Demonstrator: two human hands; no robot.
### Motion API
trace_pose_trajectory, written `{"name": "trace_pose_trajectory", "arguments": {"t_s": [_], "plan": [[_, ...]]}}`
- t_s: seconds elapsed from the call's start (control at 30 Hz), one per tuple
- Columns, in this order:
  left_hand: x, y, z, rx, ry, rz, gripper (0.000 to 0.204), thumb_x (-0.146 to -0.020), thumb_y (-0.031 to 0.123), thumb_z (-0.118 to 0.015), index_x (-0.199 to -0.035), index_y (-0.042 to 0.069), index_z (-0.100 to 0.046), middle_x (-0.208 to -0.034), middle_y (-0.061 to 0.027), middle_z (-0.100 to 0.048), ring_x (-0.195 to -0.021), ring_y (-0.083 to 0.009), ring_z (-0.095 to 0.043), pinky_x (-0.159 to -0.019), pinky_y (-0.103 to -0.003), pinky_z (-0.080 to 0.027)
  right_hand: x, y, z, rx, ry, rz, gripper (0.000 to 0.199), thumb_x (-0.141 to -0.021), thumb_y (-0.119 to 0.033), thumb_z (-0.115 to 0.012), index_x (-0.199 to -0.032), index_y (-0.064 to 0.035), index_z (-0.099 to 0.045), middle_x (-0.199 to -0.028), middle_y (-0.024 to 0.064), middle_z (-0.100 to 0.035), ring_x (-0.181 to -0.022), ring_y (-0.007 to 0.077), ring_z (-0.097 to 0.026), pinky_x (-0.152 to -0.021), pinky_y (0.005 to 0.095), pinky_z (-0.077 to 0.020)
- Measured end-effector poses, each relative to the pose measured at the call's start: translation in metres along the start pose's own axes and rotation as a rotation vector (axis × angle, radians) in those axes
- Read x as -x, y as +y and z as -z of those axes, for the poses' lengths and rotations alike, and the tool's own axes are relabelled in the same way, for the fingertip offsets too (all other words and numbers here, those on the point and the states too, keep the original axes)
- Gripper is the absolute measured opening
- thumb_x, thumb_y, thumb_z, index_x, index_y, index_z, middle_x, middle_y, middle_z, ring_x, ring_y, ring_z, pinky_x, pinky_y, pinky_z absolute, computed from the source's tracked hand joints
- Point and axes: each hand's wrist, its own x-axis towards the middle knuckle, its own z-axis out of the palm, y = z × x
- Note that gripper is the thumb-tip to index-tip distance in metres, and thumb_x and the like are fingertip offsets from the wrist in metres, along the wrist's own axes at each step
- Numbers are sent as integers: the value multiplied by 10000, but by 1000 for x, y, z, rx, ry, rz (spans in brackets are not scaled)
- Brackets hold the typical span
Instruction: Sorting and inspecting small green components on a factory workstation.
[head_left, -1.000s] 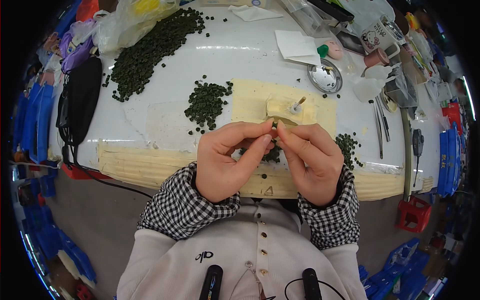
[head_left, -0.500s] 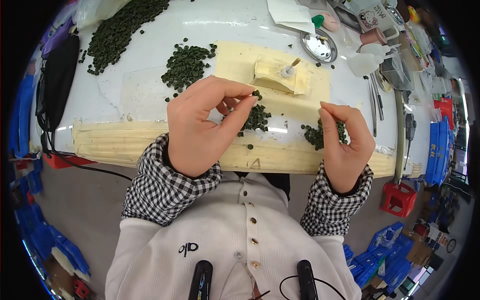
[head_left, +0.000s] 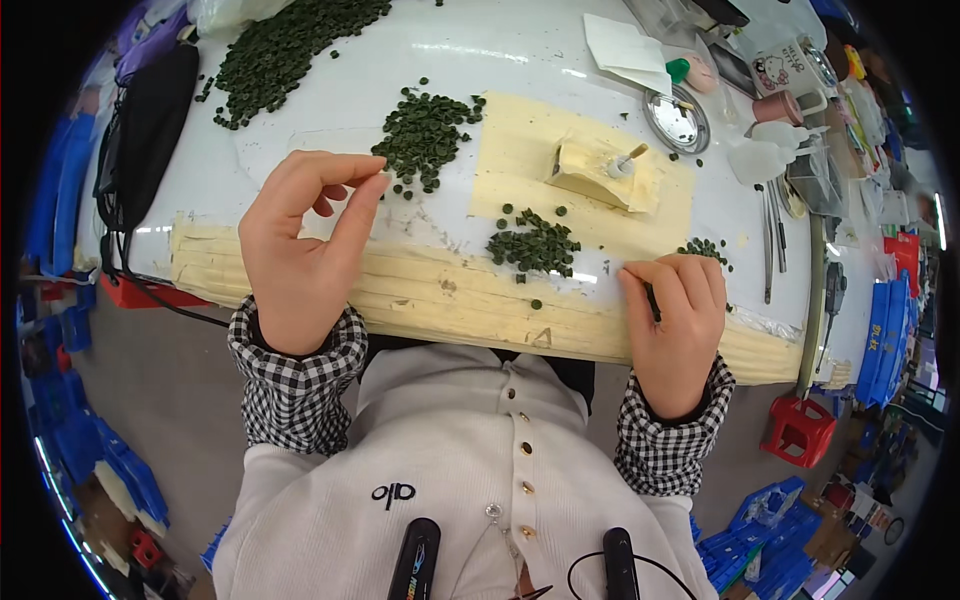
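Note:
My left hand point(head_left: 305, 245) is over the near left of the table, beside a pile of small dark green round pieces point(head_left: 425, 135). Its thumb and index fingertips are slightly apart, and no piece shows between them. Near the table's front edge, my right hand point(head_left: 678, 320) has thumb and index finger pinched together; what they hold, if anything, is hidden. It partly covers a small group of green pieces point(head_left: 705, 248). Between my hands lies another small pile of green pieces point(head_left: 535, 247). Beyond it, a cream block point(head_left: 605, 178) with a short stick point(head_left: 634, 152) stands on a yellowish sheet point(head_left: 505, 130).
A large heap of green pieces point(head_left: 285, 65) is at the far left, near a black bag point(head_left: 150, 130). Toward the right are a round metal dish point(head_left: 677, 120), white squeeze bottles point(head_left: 755, 160) and tweezers point(head_left: 768, 245). Yellowish tape point(head_left: 440, 300) covers the front edge.
My left hand has moved left, away from the middle pile; the green piece at its fingertips no longer shows. My right hand has come lower and nearer the front edge. The view has shifted.

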Motion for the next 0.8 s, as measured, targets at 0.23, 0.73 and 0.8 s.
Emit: {"name": "trace_pose_trajectory", "arguments": {"t_s": [0.23,0.73,0.8], "plan": [[7,-5,-8,-207,-84,-155,108,-741,7,-734,-828,26,-671,-748,-61,-584,-715,-194,-540,-655,-300,-427,-3,-12,-6,-231,38,-16,199,-692,73,-716,-828,-13,-601,-809,93,-618,-732,273,-561,-650,349,-458],[0,-5,-16,-330,-126,-151,112,-736,11,-726,-813,27,-647,-790,-51,-609,-777,-214,-558,-689,-314,-446,-2,-20,-2,-821,-29,-294,168,-787,86,-676,-946,36,-690,-896,115,-703,-802,180,-662,-745,258,-504],[0,-6,-14,-316,-131,-155,116,-729,3,-724,-809,27,-643,-787,-50,-610,-774,-209,-556,-686,-310,-444,-1,-17,-4,-931,-56,-341,174,-796,85,-670,-962,38,-691,-906,111,-704,-822,170,-663,-769,258,-503]]}}
